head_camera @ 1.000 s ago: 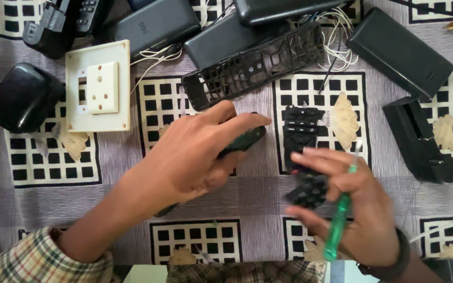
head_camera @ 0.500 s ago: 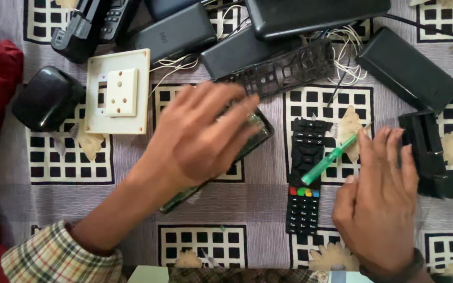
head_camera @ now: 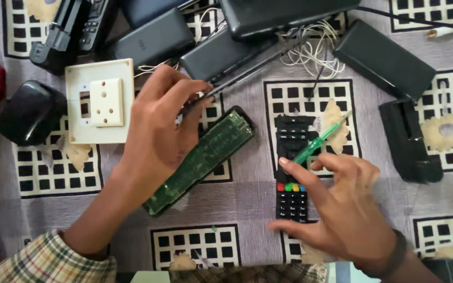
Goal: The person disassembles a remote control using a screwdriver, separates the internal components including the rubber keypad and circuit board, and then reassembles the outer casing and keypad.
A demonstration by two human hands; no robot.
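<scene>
Hands: two. Left hand (head_camera: 158, 131) fingers pinch black frame (head_camera: 247, 73); right hand (head_camera: 342, 209) fingers spread, holding green screwdriver (head_camera: 318, 142). One circuit board (head_camera: 203, 160), one keypad (head_camera: 292, 167).

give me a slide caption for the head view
Left hand lifts a black frame; right hand holds a green screwdriver.

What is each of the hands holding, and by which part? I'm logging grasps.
Right hand holds the green screwdriver by its handle end. Left hand pinches a thin black frame at its near end.
</scene>
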